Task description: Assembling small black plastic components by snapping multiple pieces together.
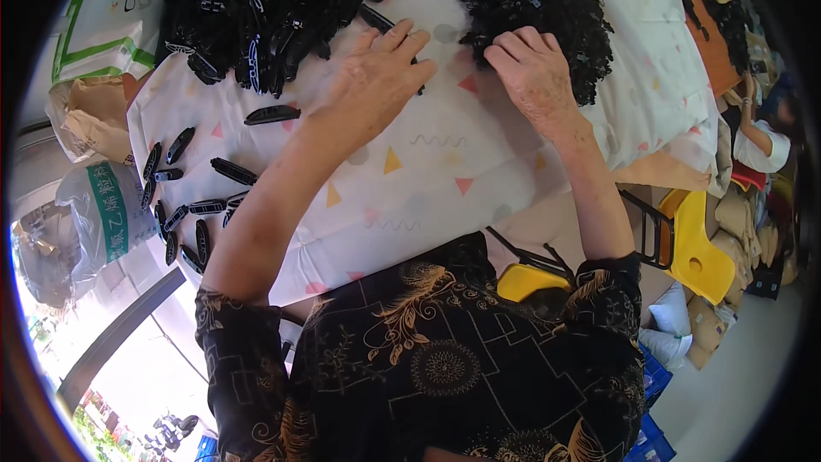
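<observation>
My left hand [372, 81] is over the table with its fingers bent across a long, narrow black plastic piece [377, 19]. One end of that piece shows beyond the fingers and a bit more below them; the grip itself is hidden under the hand. My right hand [534, 73] reaches to the near edge of a heap of small black plastic parts [539, 4], fingers curled down. What its fingertips hold, if anything, is out of sight. Left of my left hand, a single black oval piece [272, 115] lies on the patterned white tablecloth [428, 180].
A large pile of long black pieces [274, 17] covers the far left of the table. Several similar loose pieces [205, 206] lie beside my left forearm. Bags [98, 111] stand past the left edge. Yellow chairs [694, 248] and a person [761, 141] are at the right.
</observation>
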Demonstrator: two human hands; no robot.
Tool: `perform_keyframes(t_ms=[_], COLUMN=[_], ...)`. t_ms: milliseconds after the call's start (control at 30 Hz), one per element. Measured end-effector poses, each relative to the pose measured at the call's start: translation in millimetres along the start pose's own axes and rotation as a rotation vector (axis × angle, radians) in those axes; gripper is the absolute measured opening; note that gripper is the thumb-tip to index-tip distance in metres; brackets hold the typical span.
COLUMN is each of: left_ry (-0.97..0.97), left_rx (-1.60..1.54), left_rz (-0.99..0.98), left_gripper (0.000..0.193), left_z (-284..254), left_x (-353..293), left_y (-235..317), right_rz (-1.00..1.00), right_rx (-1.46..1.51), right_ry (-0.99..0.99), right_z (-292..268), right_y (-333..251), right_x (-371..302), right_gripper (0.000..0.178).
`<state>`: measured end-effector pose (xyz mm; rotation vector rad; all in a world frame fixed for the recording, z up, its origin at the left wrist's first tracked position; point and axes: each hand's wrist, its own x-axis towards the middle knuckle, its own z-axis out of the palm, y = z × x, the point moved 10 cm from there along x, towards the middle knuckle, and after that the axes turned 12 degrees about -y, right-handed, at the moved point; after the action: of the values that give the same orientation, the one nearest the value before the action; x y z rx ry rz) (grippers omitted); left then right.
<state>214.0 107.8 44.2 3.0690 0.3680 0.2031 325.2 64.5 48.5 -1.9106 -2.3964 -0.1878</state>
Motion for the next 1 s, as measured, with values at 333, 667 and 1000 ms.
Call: perform_keyframes(t_ms=[333,667,1000], left_ry=[0.060,0.253,0.249], left_rx=[-0.585,-2.152,-1.948], left_rz=[-0.489,-0.575,-0.538], left_gripper=[0.026,0.037,0.067], left_z=[3.9,51.4,43.5], left_x=[-63.1,-93.5,-90.5], left_y=[-39.3,2.1,16.0], right_rz=[-0.002,0.523,0.467], right_rx=[0.047,1.677,1.703], right_ry=[0.045,-0.034,-0.110], right_z=[10.5,34.5,28.8], right_y=[3.4,0.1,-65.5], right_x=[-2.5,-10.5,-15.4], right_gripper=[0.013,0.005,0.006])
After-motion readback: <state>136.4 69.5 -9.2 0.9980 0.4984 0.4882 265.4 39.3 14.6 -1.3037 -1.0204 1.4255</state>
